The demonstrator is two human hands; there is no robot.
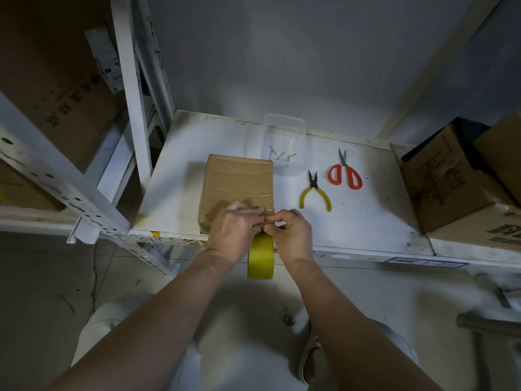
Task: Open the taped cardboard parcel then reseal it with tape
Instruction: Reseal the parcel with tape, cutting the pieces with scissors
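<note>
Cardboard fills the middle of my view: the brown taped cardboard parcel (238, 187) lies flat on the scuffed white shelf top (366, 221), its near edge at the shelf's front lip. My left hand (235, 225) rests palm down on the parcel's near right corner, fingers curled and pressing there. My right hand (291, 230) sits just beside it, thumb and fingertips pinched narrow at the parcel's corner; whether they grip a tape end I cannot tell, since the strip is too small to make out. Below the 2 hands, the yellow roll of packing tape (260, 258) hangs on edge in front of the shelf lip, touching both hands.

Right of centre lie the yellow-handled pliers (315, 193), and beyond them the red-handled scissors (345, 173), both closed and well apart from the parcel. Above the parcel's far right corner stands a clear plastic tub (284, 136) holding a few metal nails (282, 157). At the right edge sits an open brown carton (448, 176).
</note>
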